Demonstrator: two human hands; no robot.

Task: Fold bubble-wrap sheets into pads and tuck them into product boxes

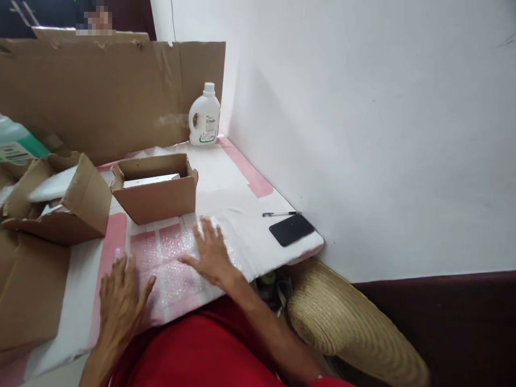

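A clear sheet of bubble wrap [171, 269] lies flat on the pink and white table covering near the front edge. On its left side rests my left hand [121, 295], palm down with the fingers stretched out. My right hand [209, 250] lies on the right part of the sheet, fingers spread and thumb pointing left. Neither hand grips anything. Just behind the sheet stands an open cardboard box [161, 199] with a flat white item [151, 181] inside.
More open cardboard boxes [86, 199] stand at the left, one holding a white wrapped item. A white jug [205, 118] stands before a tall cardboard panel [100, 97]. A black phone-like object [291, 230] and a pen [280, 214] lie right. A woven hat-like object [342, 317] is below the edge.
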